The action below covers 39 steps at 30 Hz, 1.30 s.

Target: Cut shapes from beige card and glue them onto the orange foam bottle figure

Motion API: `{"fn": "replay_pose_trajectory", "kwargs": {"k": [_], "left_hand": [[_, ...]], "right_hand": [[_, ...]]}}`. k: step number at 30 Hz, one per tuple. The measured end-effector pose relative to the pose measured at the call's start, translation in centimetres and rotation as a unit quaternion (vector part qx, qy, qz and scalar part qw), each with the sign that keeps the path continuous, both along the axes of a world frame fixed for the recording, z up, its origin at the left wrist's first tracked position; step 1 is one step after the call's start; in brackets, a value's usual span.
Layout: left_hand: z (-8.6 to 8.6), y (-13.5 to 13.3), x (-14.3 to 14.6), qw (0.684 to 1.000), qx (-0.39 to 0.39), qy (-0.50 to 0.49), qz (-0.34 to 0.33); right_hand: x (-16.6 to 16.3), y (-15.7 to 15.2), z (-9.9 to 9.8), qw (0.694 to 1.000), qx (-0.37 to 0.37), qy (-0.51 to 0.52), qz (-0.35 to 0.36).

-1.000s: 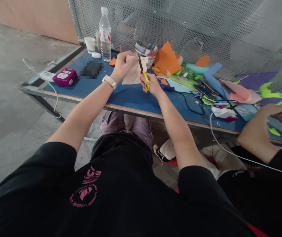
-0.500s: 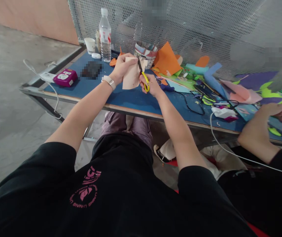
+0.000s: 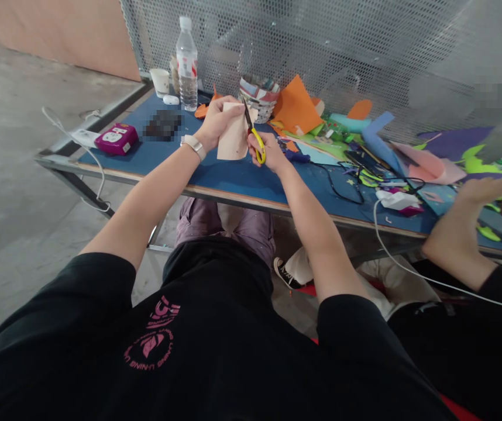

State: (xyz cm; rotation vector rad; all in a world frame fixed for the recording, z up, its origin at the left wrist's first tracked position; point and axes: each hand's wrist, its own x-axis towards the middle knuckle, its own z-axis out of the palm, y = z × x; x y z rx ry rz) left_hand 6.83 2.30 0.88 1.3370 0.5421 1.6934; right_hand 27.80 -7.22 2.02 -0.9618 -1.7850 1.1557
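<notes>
My left hand (image 3: 218, 121) pinches the upper part of a pale cream sheet of paper (image 3: 232, 139), which hangs down over the blue tabletop (image 3: 167, 164). In my right hand (image 3: 271, 151) is a pair of scissors (image 3: 257, 140) with yellow handles and dark blades. The blades point up and away, at the right edge of the paper near my left fingertips. A small piece of the same paper shows behind the blades. Behind my hands stands a round woven basket (image 3: 260, 96).
A water bottle (image 3: 186, 67), a paper cup (image 3: 160, 82) and a purple packet (image 3: 117, 139) are on the left. An orange sheet (image 3: 297, 105), coloured scraps, a black cable (image 3: 339, 193) and a white plug (image 3: 398, 200) lie to the right, near a co-worker's arm (image 3: 457, 234).
My hands and the paper have barely shifted; the scissor blades look slightly wider apart. At the right, the co-worker's hands have moved a little.
</notes>
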Motion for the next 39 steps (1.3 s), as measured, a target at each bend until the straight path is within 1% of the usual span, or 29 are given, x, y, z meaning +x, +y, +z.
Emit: {"fn": "replay_pose_trajectory", "kwargs": {"k": [5, 8, 13, 18, 20, 24, 27, 30, 35, 39], "left_hand": [[0.8, -2.9, 0.1, 0.999, -0.039, -0.021, -0.002], [1.1, -3.7, 0.0, 0.998, -0.047, -0.029, -0.019], [1.6, -4.0, 0.1, 0.995, -0.093, -0.024, -0.016], [2.1, -4.8, 0.3, 0.997, -0.064, -0.031, -0.015], [2.1, -4.8, 0.2, 0.997, -0.071, -0.013, -0.012], [1.6, -3.9, -0.1, 0.996, -0.084, 0.018, -0.02], [1.1, -3.3, -0.3, 0.997, -0.063, 0.018, -0.046], [0.8, -3.2, -0.3, 0.997, -0.051, 0.008, -0.062], [1.2, -4.2, -0.3, 0.998, -0.057, 0.012, -0.038], [1.7, -5.0, -0.4, 0.996, -0.087, 0.001, -0.017]], "right_hand": [[-0.3, -0.4, 0.5, 1.0, -0.007, 0.009, 0.01], [-0.4, -0.7, 0.8, 1.0, -0.018, 0.009, 0.013], [-0.4, -0.7, 0.7, 1.0, -0.02, 0.017, 0.008], [0.0, 0.4, 0.0, 0.999, -0.015, 0.028, 0.03], [0.1, 0.8, -0.3, 0.999, -0.01, 0.032, 0.038], [0.2, 1.0, -0.7, 0.999, 0.003, 0.028, 0.023], [0.2, 1.0, -0.7, 0.999, 0.004, 0.024, 0.023], [0.4, 0.9, -0.5, 0.999, -0.001, 0.021, 0.037], [0.6, 0.5, -0.2, 0.999, -0.008, 0.004, 0.041], [0.6, 0.5, -0.2, 0.999, 0.006, 0.003, 0.054]]}}
